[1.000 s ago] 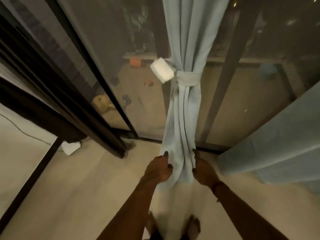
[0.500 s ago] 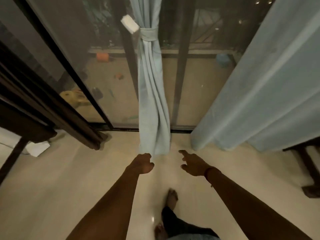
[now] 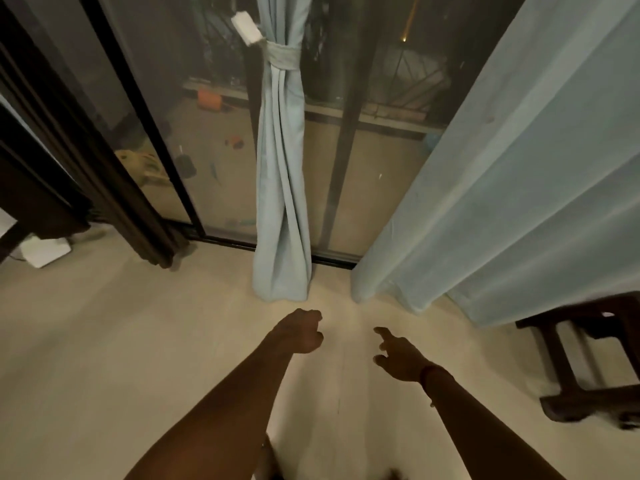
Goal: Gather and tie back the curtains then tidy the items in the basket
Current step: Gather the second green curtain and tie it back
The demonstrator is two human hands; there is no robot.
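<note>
Loosely, the fingers (image 3: 313, 315) of the left hand (image 3: 298, 332) curl in toward the palm, a soft fist with nothing inside it. On the right hand (image 3: 398, 355) the fingers (image 3: 382, 332) are spread apart and slightly bent, the thumb sticking out toward the other hand, and they too grip nothing. A dark band (image 3: 427, 370) circles the right wrist. Both bare forearms reach forward over the pale floor (image 3: 104, 358), the two hands near each other but apart.

Just beyond the left hand, not touched by it, hangs the tied curtain (image 3: 282, 188), a narrow light blue bundle whose hem rests on the floor in front of the glass door (image 3: 214, 140). A knotted band of the same cloth (image 3: 280, 58) cinches it high up, and a small white block (image 3: 246, 28) sits beside that knot (what it is cannot be told). To the right of the tied curtain, well apart from it, the second curtain (image 3: 502, 174) hangs loose and wide, its hem reaching the floor close to the right hand. A dark wooden stool (image 3: 588, 358) stands partly under that loose curtain's far edge. To the left of the tied curtain a dark door frame (image 3: 114, 188) slants down to the floor, with a white box (image 3: 45, 251) lying beyond it. No basket shows in this view.
</note>
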